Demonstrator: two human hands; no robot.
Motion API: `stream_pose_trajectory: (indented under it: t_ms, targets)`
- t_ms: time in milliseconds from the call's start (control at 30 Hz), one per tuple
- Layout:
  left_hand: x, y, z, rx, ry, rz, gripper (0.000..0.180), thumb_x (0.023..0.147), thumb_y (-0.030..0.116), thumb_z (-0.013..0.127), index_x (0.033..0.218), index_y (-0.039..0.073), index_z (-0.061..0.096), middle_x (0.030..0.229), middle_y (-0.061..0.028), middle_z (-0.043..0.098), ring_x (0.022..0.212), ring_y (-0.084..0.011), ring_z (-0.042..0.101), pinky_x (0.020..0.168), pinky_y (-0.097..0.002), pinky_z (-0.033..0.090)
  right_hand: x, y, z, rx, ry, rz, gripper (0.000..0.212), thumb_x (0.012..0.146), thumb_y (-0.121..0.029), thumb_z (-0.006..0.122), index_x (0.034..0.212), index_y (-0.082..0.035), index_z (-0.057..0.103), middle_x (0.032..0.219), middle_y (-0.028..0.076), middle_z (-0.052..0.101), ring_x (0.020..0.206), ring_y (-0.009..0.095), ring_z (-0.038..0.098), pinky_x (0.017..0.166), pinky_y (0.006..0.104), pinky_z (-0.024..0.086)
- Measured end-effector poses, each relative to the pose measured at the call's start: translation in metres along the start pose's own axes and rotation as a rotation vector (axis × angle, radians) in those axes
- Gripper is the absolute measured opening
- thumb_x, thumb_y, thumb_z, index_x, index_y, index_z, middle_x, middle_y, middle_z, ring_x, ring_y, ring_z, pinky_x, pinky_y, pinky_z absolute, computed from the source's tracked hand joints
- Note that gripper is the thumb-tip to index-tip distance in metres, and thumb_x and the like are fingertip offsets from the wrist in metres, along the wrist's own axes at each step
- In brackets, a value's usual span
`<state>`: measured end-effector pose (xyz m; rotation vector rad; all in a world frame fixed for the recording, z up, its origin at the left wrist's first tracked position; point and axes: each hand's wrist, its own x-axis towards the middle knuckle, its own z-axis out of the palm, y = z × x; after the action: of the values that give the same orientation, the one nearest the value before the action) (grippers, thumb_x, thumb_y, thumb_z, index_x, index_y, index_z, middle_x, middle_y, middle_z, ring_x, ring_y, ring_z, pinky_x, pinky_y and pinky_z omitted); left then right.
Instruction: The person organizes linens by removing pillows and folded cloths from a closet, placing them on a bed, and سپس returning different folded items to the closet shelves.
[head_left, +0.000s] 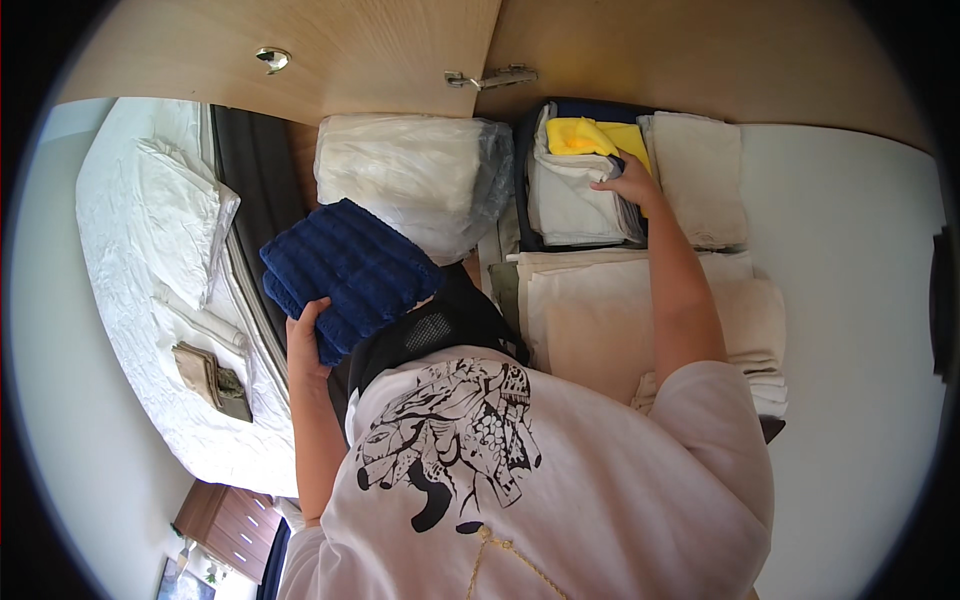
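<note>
Forearm (314, 430) nearly upright at left of centre in the frame, the left hand (306, 338) gripped a thick folded blue cloth (350, 270) by its lower left edge, thumb laid over the top and the other fingers mostly hidden beneath. The blue cloth spread up and to the right from that grip, tilted, its ribbed face turned upward, in front of the dark clothing at the person's waist.

The right arm (680, 270) reached up from the sleeve at lower right, and the right hand (632, 183) was bent leftward at the wrist in the upper right of the frame. Its thumb lay over the stack of white cloths (575, 205), with the fingers at the edge of the yellow cloth (580, 137), which lay on top, just above and left of the hand. Whether that hand pinched anything could not be told.

The stack stood in a dark blue box (521, 190). Right of the box lay a folded beige cloth (700, 175); below it, more pale folded cloths (590, 310). A plastic-wrapped white bundle (400, 180) sat at upper centre, and a white-covered bed (115, 220) filled the left.
</note>
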<state>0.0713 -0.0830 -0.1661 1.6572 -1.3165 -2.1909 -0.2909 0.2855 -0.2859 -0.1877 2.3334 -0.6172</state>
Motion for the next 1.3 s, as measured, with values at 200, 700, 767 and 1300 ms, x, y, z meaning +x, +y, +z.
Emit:
stream_pose_trajectory:
  t_ms: [200,700,767,1300]
  targets:
    - [0.001,0.003,-0.002,-0.007,-0.025,-0.011,0.049,0.072,0.014,0.062,0.115,-0.003,0.047,0.098,-0.0147,0.059,0.083,-0.0257,0.063,0.074,-0.0350,0.055,-0.003,0.024,-0.004,-0.068,0.178,-0.275,0.073,0.057,-0.017,0.079,0.121,0.002,0.049,0.111,0.018,0.059,0.103,0.028,0.056,0.092,0.0319,0.042]
    - [0.024,0.015,0.008,-0.014,-0.161,0.009,0.050,0.074,0.013,0.060,0.118,-0.005,0.044,0.102,-0.0166,0.058,0.086,-0.0270,0.063,0.076,-0.0358,0.055,-0.157,-0.073,-0.193,0.279,0.413,-0.204,0.056,0.061,-0.013,0.072,0.111,0.005,0.054,0.096,0.012,0.062,0.085,0.018,0.060,0.078,0.0283,0.047]
    - [0.028,0.015,0.009,-0.017,-0.174,0.019,0.050,0.074,0.013,0.060,0.118,-0.006,0.044,0.102,-0.0167,0.058,0.086,-0.0273,0.063,0.076,-0.0362,0.055,-0.165,-0.071,-0.198,0.322,0.403,-0.200,0.056,0.061,-0.013,0.072,0.111,0.005,0.054,0.096,0.012,0.062,0.085,0.019,0.060,0.077,0.0284,0.047]
    - [0.026,0.016,0.006,-0.043,-0.121,-0.032,0.045,0.074,0.008,0.058,0.115,-0.005,0.048,0.101,-0.0141,0.058,0.087,-0.0249,0.062,0.075,-0.0334,0.053,-0.126,0.078,-0.136,-0.645,1.171,0.044,0.053,0.069,-0.008,0.057,0.120,0.003,0.046,0.115,0.021,0.053,0.108,0.036,0.049,0.097,0.0430,0.036]
